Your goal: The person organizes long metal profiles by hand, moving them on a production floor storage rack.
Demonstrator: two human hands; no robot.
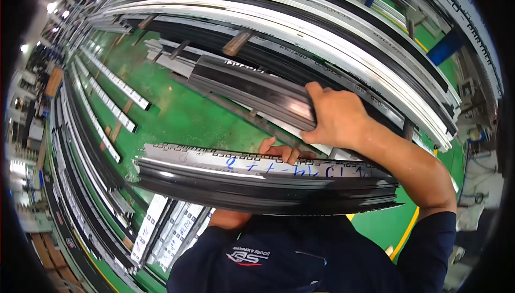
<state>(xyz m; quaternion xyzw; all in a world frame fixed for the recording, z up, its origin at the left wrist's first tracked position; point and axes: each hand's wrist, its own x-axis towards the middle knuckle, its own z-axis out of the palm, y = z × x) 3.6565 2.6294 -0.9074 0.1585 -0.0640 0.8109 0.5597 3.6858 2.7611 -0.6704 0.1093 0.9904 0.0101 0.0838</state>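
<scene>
My left arm cradles a bundle of black and grey window-frame profiles (257, 188) crosswise in front of my body. Fingers of my left hand (281, 151) curl around the bundle's far side, while its lower edge hides most of the forearm. Blue handwriting and printed lettering run along the bundle's pale top strip. Farther out, my right hand (338, 116) is closed around the near end of a dark, ribbed profile (252, 89), thumb on the near side and fingers over the far side. That profile lies over other lengths on a rack.
Long black and white profiles (300, 24) fill the rack ahead and to the right. A wooden-looking rack arm (237, 42) sticks out between layers. More profiles (80, 169) lie on the left, above a green floor (166, 100). A blue post (445, 49) stands at right.
</scene>
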